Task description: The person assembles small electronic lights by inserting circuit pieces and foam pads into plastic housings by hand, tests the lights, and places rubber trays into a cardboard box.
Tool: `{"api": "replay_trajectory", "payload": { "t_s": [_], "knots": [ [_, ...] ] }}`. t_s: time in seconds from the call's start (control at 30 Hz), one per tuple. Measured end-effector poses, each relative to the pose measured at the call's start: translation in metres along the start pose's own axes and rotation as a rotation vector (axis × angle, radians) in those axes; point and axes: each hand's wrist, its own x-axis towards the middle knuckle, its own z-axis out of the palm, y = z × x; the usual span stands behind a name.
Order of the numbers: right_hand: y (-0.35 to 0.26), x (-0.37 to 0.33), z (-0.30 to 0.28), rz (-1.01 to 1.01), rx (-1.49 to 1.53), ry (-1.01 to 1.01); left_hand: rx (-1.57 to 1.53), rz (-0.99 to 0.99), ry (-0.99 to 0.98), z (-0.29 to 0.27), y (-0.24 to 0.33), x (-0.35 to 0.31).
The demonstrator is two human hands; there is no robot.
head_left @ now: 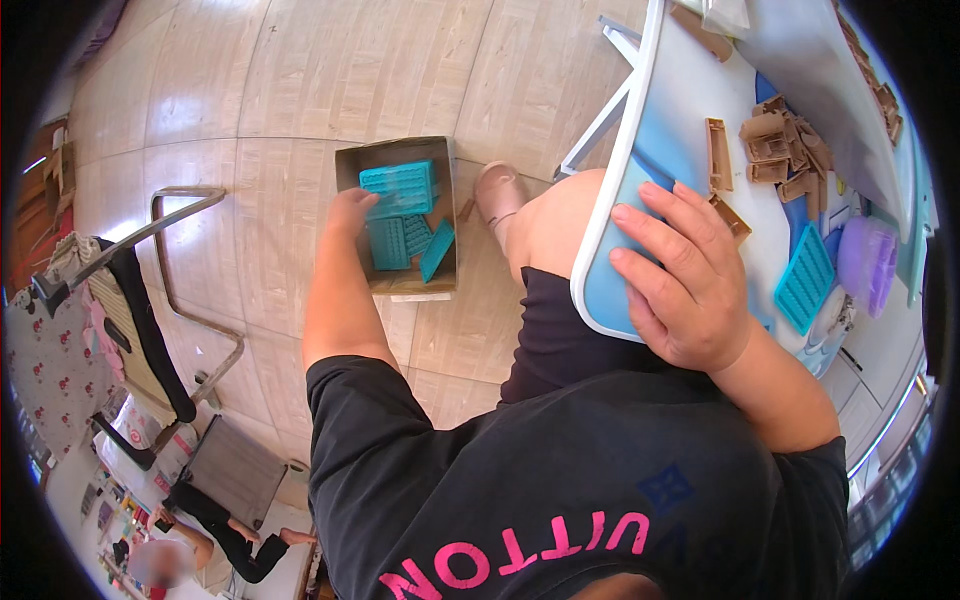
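Head view: left hand [348,212], centre-left of frame, reaches into cardboard box [347,165] on floor, fingers loosely curled, touching teal grid trays [398,188] w/o clear grip. Right hand [682,278], centre-right, lies open and flat on table edge [598,225]. Brown pieces [780,150] upper right; another teal tray [805,280] beside them.

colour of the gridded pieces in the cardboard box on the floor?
Teal gridded pieces in the cardboard box, beside the left hand; head view.

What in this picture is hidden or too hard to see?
Head view:
- Left hand fingertips: hidden inside the cardboard box, so any grip on the teal trays is unclear.
- Table far side: cut off by the picture's rim.
- Brown pieces: too small to identify.
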Motion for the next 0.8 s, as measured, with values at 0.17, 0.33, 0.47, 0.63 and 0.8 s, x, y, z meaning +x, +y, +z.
{"api": "replay_trajectory", "payload": {
  "t_s": [0.17, 0.33, 0.47, 0.63, 0.8],
  "knots": [
    [-0.001, 0.001, 0.000, 0.000, 0.002, 0.006, 0.140, 0.033, 0.085, 0.007, -0.012, 0.006],
    [-0.001, 0.003, 0.001, -0.012, 0.029, 0.021, 0.112, 0.027, 0.158, 0.013, -0.044, -0.004],
    [0.001, -0.002, 0.001, 0.009, 0.010, 0.008, -0.503, -0.196, 0.086, 0.044, -0.038, -0.058],
    [-0.001, 0.002, -0.001, 0.007, 0.018, 0.007, -0.604, -0.369, 0.142, 0.073, -0.095, -0.098],
    [-0.001, 0.001, 0.000, 0.000, 0.005, 0.016, 0.072, -0.206, 0.646, 0.098, -0.107, -0.093]
  ]
}}
